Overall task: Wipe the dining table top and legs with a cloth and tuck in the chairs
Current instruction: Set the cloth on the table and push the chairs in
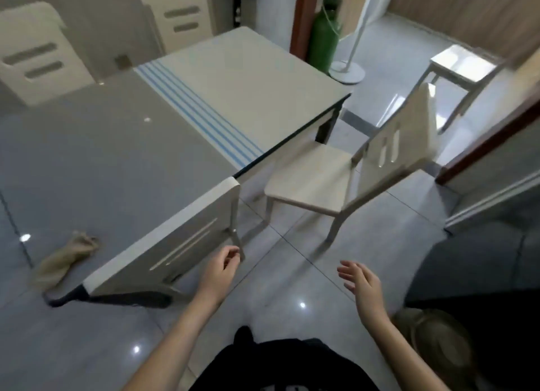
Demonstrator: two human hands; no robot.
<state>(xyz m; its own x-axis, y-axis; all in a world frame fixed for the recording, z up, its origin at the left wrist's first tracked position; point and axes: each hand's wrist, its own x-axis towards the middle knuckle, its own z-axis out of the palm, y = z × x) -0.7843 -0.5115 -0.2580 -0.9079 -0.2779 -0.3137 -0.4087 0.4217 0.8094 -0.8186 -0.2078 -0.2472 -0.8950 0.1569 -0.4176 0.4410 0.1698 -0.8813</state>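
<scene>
Tucking stage. The cloth lies bunched on the table, lower left. The near chair is pushed in. The far chair, centre right, stands out from the table edge, with its seat facing the table and its backrest toward the upper right. The left hand is loosely curled and empty, just beside the near chair. The right hand is spread and empty, and is the nearer to the far chair's backrest.

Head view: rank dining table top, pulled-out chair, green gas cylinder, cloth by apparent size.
dining table top
pulled-out chair
green gas cylinder and cloth: about alike; cylinder is farther, so unranked.
</scene>
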